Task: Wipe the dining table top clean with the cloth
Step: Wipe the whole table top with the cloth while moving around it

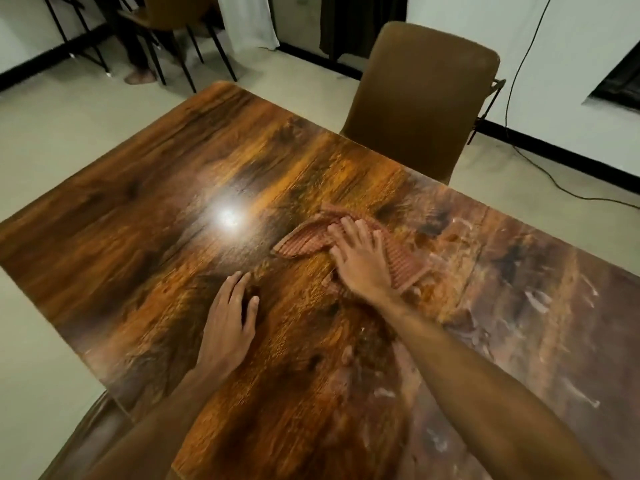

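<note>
A glossy dark wood-grain dining table [145, 209] fills most of the view. A ribbed reddish-brown cloth [304, 240] lies near its middle. My right hand [360, 261] presses flat on the cloth, fingers spread, covering its centre. My left hand [230, 320] rests palm down on the bare table top to the left of the cloth, holding nothing. Whitish smears and streaks [540, 306] cover the right part of the table.
A brown upholstered chair [419, 95] stands at the table's far edge. Another chair [169, 22] and a person's bare foot [140, 76] are at the back left. A black cable [509, 109] trails down the wall and across the floor at the right.
</note>
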`<action>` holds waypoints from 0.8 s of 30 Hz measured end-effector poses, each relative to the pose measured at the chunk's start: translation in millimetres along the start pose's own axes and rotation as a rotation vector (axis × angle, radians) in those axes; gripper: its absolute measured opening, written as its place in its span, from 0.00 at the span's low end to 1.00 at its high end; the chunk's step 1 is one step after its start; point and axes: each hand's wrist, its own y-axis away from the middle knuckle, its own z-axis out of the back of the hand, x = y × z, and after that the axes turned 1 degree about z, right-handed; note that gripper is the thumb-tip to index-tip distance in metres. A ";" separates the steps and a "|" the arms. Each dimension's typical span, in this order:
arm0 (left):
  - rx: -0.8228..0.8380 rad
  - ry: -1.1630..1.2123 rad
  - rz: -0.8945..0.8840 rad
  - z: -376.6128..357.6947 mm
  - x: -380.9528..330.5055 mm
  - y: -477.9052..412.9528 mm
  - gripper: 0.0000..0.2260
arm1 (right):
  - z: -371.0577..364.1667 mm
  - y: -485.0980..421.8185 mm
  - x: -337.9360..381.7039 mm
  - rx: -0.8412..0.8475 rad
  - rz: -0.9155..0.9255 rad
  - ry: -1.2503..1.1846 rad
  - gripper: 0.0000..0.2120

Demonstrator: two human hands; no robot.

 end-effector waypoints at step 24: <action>0.052 -0.018 -0.197 -55.4 -147.9 -74.6 0.26 | 50.0 -46.9 -182.0 -0.161 -0.370 -0.050 0.28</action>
